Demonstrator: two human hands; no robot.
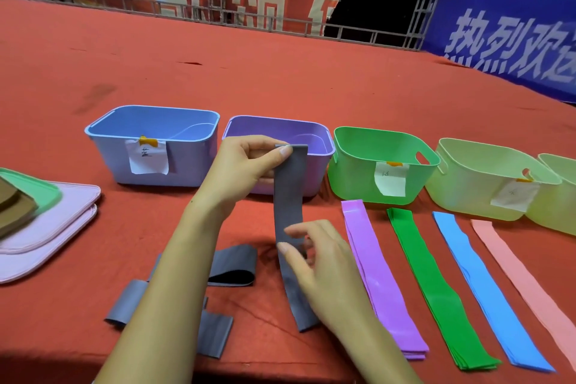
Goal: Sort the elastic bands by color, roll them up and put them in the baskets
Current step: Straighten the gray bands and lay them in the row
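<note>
1. the left hand (pixel 246 162) pinches the top end of a grey band (pixel 288 196) between thumb and fingers, holding it up in front of the purple basket (pixel 324 140).
2. the band's long axis runs almost straight down from that pinch, then bends toward the viewer where its lower end lies on the red cloth (pixel 280 87).
3. the right hand (pixel 324 262) sits at the band's middle, below the pinch, thumb and forefinger closed on its edge; the hand covers part of the strip, so the exact contact is hard to make out.
4. below and left of the pinch lie more grey bands (pixel 233 265) — partly hidden by the left forearm, so their count is unclear.
5. right of the pinch, four flat stacks lie side by side, long axes running from the baskets toward the viewer: purple bands (pixel 377 277), green bands (pixel 433 287), blue bands (pixel 486 293) and pink bands (pixel 523 274), the last cut off by the frame edge.
6. left of the pinch stands the blue basket (pixel 187 162); to the right the green basket (pixel 352 174) and a pale green basket (pixel 467 193), with another beyond it cut off.
7. paper labels hang on the basket fronts — the writing is too small to read.
8. far left, stacked lids (pixel 62 218) are cut off by the frame.
</note>
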